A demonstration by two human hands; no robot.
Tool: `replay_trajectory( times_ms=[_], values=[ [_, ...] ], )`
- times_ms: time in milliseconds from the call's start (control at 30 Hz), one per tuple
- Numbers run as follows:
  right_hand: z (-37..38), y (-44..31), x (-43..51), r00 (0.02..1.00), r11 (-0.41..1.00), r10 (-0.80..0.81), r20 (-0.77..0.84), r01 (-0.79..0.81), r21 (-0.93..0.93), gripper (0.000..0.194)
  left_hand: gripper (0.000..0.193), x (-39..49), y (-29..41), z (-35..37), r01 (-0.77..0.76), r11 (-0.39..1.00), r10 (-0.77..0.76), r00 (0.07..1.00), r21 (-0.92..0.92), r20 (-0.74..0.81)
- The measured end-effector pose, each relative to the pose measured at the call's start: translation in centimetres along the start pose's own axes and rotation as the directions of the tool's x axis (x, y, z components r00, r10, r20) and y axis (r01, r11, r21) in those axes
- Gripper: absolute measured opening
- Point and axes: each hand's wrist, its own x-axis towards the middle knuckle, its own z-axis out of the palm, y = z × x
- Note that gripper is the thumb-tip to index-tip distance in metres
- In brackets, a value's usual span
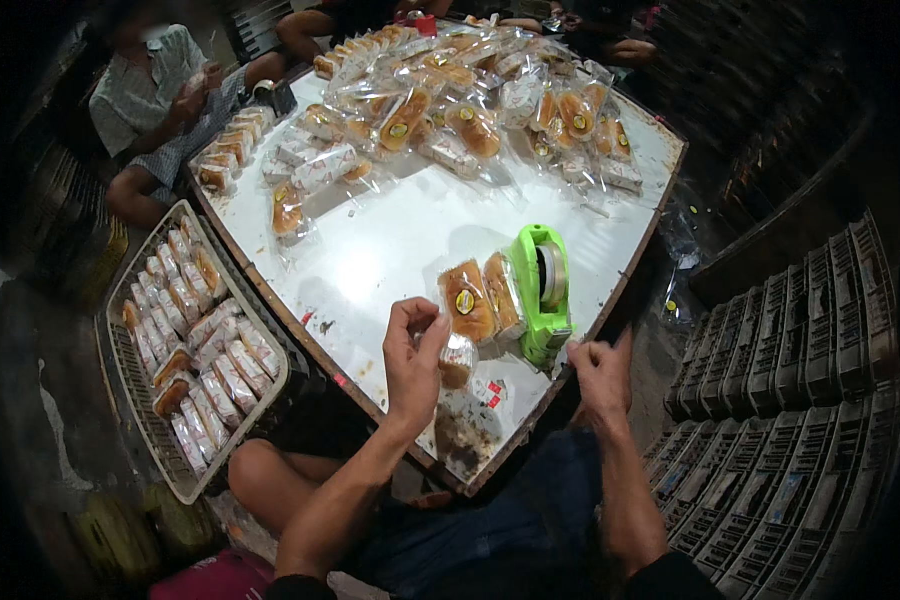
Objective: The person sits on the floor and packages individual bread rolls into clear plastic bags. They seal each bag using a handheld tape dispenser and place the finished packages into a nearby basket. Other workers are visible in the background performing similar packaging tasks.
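Beside a bread roll in clear wrap (468,300), my left hand (414,367) has its fingers curled towards the thumb. Whether it pinches the edge of the wrap cannot be seen. A second wrapped roll (502,294) lies against the first, and a smaller wrapped piece (457,361) sits just right of my left thumb. Next to the rolls stands a green tape dispenser (529,289) with a roll of clear tape (553,276) in it. My right hand (601,381) is near the dispenser's cutter end, thumb and forefinger together. Any tape between them is too small to make out.
Bagged rolls (450,97) are heaped at the back of the white table (360,240). A plastic crate (285,367) of wrapped rolls stands left. A person (150,97) sits beyond it. Stacked crates (780,330) are at right. Red tape bits (493,394) mark the table corner.
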Motion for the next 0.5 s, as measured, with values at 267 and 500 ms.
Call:
replay_trajectory(
  times_ms=[267,500],
  values=[
    [5.0,-7.9,-7.1,0.916,0.880,-0.371,0.154,0.294,0.374,0.023,0.012,-0.2,-0.8,1.5,-0.040,0.999,0.040,0.999,0.013,-0.026],
    [9.4,-11.4,-6.7,0.836,0.746,-0.531,-0.138,0.538,0.393,0.029,0.019,-1.9,-0.2,1.8,-0.179,0.966,0.200,0.975,0.188,-0.101]
  ],
)
